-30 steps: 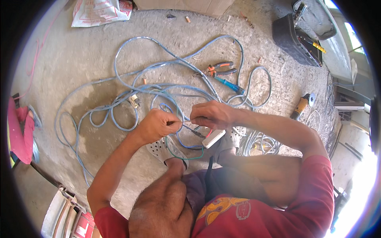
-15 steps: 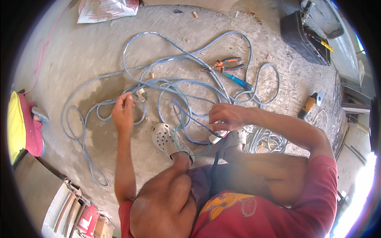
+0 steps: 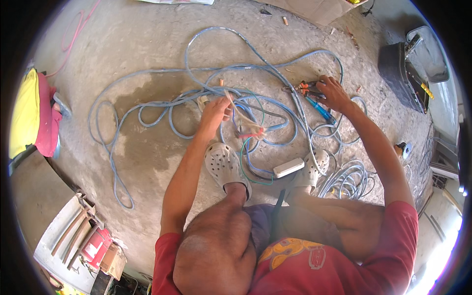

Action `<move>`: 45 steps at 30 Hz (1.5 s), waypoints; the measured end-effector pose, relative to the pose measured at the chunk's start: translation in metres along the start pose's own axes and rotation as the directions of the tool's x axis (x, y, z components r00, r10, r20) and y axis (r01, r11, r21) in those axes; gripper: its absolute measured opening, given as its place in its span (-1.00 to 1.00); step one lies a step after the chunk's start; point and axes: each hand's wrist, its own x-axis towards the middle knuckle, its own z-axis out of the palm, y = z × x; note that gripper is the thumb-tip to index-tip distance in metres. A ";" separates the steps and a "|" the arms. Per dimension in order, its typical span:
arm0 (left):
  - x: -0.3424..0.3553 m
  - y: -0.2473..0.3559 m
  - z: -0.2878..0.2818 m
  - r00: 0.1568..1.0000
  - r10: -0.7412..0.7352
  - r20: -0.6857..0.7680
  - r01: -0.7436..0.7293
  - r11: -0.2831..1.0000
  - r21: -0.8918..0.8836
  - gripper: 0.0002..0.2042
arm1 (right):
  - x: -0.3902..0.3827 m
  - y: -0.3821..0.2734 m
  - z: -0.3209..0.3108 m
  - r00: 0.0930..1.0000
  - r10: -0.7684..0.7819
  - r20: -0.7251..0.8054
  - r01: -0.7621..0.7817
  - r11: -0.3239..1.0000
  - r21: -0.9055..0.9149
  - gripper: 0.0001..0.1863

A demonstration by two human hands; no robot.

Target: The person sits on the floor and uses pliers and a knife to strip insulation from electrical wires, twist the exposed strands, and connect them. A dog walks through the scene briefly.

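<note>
My left hand (image 3: 216,116) is closed with its fingertips pinched on a pale, blurred strand (image 3: 242,112). A red piece (image 3: 253,133) shows at the strand's lower end. My right hand (image 3: 334,94) reaches far right, its fingers closed round the handles of orange-and-black pliers (image 3: 303,88), which are partly hidden by the fingers. Touching distance below lies a blue screwdriver (image 3: 320,110). A white oblong box (image 3: 288,167) sits on the floor between my feet, with blue, green and black wires at its left end. A beige plug (image 3: 202,102) lies behind my left hand.
Loops of blue cable (image 3: 147,72) sprawl across the concrete floor. A coil of grey cable (image 3: 346,180) lies by my right shoe. At the right are an angle grinder (image 3: 403,149) and a black toolbox (image 3: 400,73). A cardboard box (image 3: 314,11) stands at the back.
My right hand has left the white box and moved up and right to the pliers. My left hand has moved right, and the pale strand now shows at it. The view has shifted.
</note>
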 end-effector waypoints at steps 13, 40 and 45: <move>-0.073 0.009 -0.018 0.898 -0.016 0.439 -0.085 0.974 0.210 -0.71 | -0.044 -0.058 -0.027 0.866 0.256 0.430 -0.491 0.270 0.828 -0.64; -0.128 0.060 0.035 0.876 0.408 0.259 -0.459 0.869 0.185 -0.65 | 0.021 -0.160 -0.116 0.983 -0.144 0.118 -0.044 0.436 0.899 -0.24; -0.111 0.070 0.021 0.910 0.375 0.180 -0.384 0.923 0.022 -0.61 | -0.004 -0.164 -0.117 0.959 -0.208 0.191 -0.123 0.298 0.947 -0.17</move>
